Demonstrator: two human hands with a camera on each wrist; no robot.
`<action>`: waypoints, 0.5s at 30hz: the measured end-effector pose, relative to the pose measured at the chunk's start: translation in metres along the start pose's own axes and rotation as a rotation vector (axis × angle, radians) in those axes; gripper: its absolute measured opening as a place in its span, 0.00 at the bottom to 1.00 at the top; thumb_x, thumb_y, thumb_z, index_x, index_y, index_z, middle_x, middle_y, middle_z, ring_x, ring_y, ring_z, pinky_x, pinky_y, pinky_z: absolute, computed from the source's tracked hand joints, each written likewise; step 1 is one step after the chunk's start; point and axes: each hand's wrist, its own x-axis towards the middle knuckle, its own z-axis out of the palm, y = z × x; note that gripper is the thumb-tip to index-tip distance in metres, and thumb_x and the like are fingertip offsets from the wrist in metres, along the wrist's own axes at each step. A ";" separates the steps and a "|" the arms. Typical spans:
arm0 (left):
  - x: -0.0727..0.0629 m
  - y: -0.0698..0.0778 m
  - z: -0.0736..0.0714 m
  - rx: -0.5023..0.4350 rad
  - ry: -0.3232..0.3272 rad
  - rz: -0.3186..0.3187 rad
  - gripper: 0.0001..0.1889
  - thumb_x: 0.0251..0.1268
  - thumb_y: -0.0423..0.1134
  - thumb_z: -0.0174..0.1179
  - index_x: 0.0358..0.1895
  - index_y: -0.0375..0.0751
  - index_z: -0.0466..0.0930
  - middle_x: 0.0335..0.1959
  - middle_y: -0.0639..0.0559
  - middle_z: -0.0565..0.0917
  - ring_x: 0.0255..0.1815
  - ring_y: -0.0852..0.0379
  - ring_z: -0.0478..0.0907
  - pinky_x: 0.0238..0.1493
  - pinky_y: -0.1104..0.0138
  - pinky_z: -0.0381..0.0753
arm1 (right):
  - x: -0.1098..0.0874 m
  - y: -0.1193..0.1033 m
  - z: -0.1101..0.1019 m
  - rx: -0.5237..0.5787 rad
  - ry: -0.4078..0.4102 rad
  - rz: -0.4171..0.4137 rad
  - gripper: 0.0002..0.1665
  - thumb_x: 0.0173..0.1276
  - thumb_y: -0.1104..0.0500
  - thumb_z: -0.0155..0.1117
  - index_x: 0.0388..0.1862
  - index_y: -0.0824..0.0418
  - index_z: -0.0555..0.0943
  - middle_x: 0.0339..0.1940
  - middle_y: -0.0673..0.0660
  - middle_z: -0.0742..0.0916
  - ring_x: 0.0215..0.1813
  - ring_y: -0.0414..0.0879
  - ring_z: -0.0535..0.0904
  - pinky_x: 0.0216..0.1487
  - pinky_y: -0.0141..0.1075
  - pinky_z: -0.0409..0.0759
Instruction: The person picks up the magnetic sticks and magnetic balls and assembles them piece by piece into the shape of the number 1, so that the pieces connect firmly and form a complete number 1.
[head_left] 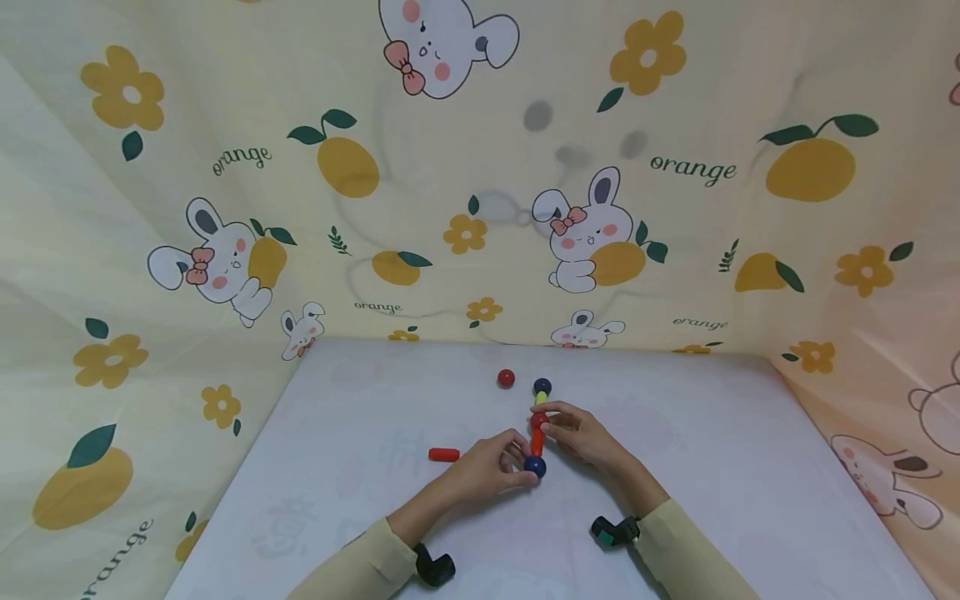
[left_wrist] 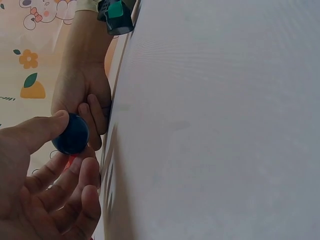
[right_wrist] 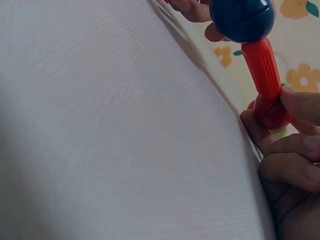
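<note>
A straight chain of balls and rods runs away from me across the middle of the table in the head view. Its near end is a dark blue ball (head_left: pixel 535 467), which my left hand (head_left: pixel 483 468) pinches between thumb and fingers. From that ball a ribbed red rod (right_wrist: pixel 263 70) leads to a red ball (right_wrist: pixel 271 114). My right hand (head_left: pixel 583 435) grips this red ball with thumb and fingertips. Beyond it come a yellow-green rod (head_left: pixel 541 399) and a second dark blue ball (head_left: pixel 542 385) at the far end.
A loose red ball (head_left: pixel 506 378) sits on the white table (head_left: pixel 360 417) just left of the chain's far end. Left of my left hand lies a separate red rod (head_left: pixel 444 454). A patterned cloth (head_left: pixel 450 167) hangs behind the table and around its sides.
</note>
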 end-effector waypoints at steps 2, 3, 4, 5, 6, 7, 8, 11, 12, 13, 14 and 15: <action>0.000 0.000 0.000 -0.003 0.000 0.007 0.19 0.67 0.50 0.77 0.54 0.57 0.78 0.45 0.64 0.87 0.38 0.63 0.82 0.45 0.70 0.83 | 0.000 0.000 0.000 -0.003 -0.002 -0.003 0.26 0.83 0.54 0.64 0.76 0.57 0.78 0.61 0.63 0.85 0.29 0.45 0.68 0.31 0.29 0.69; 0.000 0.000 0.000 -0.002 0.001 0.008 0.19 0.67 0.50 0.77 0.54 0.57 0.78 0.45 0.64 0.87 0.38 0.63 0.82 0.45 0.70 0.83 | 0.000 -0.001 0.000 -0.005 -0.001 -0.003 0.26 0.83 0.54 0.64 0.76 0.57 0.77 0.61 0.63 0.85 0.30 0.45 0.69 0.31 0.29 0.70; 0.000 0.000 0.000 -0.004 0.000 0.008 0.19 0.67 0.50 0.77 0.54 0.57 0.78 0.45 0.64 0.87 0.38 0.63 0.82 0.45 0.70 0.83 | 0.000 -0.001 0.000 -0.006 -0.001 -0.001 0.26 0.83 0.54 0.64 0.76 0.56 0.77 0.61 0.63 0.85 0.31 0.45 0.69 0.31 0.29 0.70; 0.000 0.000 0.000 -0.005 0.001 0.007 0.19 0.67 0.49 0.77 0.54 0.57 0.78 0.45 0.64 0.87 0.38 0.63 0.82 0.45 0.70 0.83 | 0.000 -0.001 0.000 -0.007 0.000 -0.001 0.27 0.83 0.54 0.64 0.76 0.56 0.77 0.61 0.63 0.85 0.32 0.46 0.69 0.32 0.29 0.70; 0.000 0.000 0.000 -0.008 0.001 0.006 0.19 0.67 0.49 0.76 0.54 0.57 0.78 0.45 0.64 0.87 0.38 0.63 0.82 0.45 0.70 0.83 | 0.000 -0.001 0.000 -0.009 0.002 0.000 0.27 0.83 0.54 0.64 0.76 0.56 0.77 0.61 0.63 0.85 0.33 0.46 0.70 0.32 0.29 0.70; 0.000 0.000 0.000 -0.009 0.002 0.004 0.19 0.68 0.49 0.76 0.54 0.57 0.78 0.45 0.64 0.86 0.38 0.63 0.82 0.45 0.70 0.83 | 0.000 -0.001 0.000 -0.011 0.003 0.000 0.27 0.83 0.54 0.64 0.77 0.56 0.76 0.61 0.63 0.85 0.34 0.47 0.71 0.32 0.29 0.70; 0.000 0.000 0.000 -0.011 0.003 0.005 0.19 0.68 0.49 0.76 0.54 0.57 0.78 0.45 0.64 0.86 0.38 0.63 0.82 0.45 0.70 0.83 | 0.000 -0.001 0.000 -0.012 0.006 0.000 0.27 0.83 0.54 0.65 0.77 0.56 0.76 0.61 0.62 0.85 0.35 0.48 0.71 0.32 0.29 0.71; 0.000 0.001 0.000 -0.019 0.005 -0.003 0.18 0.68 0.49 0.76 0.54 0.57 0.78 0.45 0.64 0.86 0.39 0.63 0.82 0.46 0.70 0.83 | 0.000 -0.001 0.000 -0.012 0.010 -0.004 0.27 0.83 0.53 0.65 0.76 0.56 0.77 0.62 0.62 0.85 0.39 0.49 0.73 0.33 0.30 0.71; 0.000 0.002 0.000 -0.022 0.006 -0.005 0.18 0.68 0.49 0.76 0.54 0.57 0.78 0.45 0.64 0.86 0.39 0.63 0.82 0.46 0.70 0.83 | 0.000 -0.001 0.000 -0.011 0.010 -0.004 0.27 0.83 0.53 0.65 0.76 0.56 0.77 0.62 0.62 0.85 0.38 0.49 0.72 0.33 0.30 0.71; 0.000 0.002 0.000 -0.023 0.006 -0.007 0.18 0.68 0.49 0.76 0.54 0.57 0.78 0.45 0.63 0.86 0.39 0.62 0.82 0.46 0.70 0.83 | 0.000 -0.001 0.000 -0.007 0.010 -0.002 0.27 0.83 0.53 0.65 0.76 0.56 0.77 0.62 0.62 0.85 0.37 0.48 0.72 0.33 0.30 0.70; 0.000 0.002 0.000 -0.027 0.006 -0.008 0.18 0.68 0.49 0.76 0.54 0.56 0.78 0.45 0.63 0.86 0.39 0.62 0.82 0.46 0.70 0.83 | 0.001 0.000 0.000 -0.004 0.010 -0.002 0.27 0.83 0.53 0.65 0.76 0.56 0.77 0.62 0.62 0.85 0.35 0.48 0.71 0.32 0.30 0.70; 0.000 0.003 0.000 -0.029 0.006 -0.012 0.18 0.68 0.49 0.76 0.54 0.56 0.78 0.45 0.63 0.86 0.39 0.62 0.82 0.46 0.70 0.83 | 0.001 0.000 0.000 -0.001 0.008 -0.002 0.27 0.83 0.53 0.65 0.76 0.56 0.77 0.61 0.62 0.85 0.34 0.47 0.70 0.32 0.30 0.70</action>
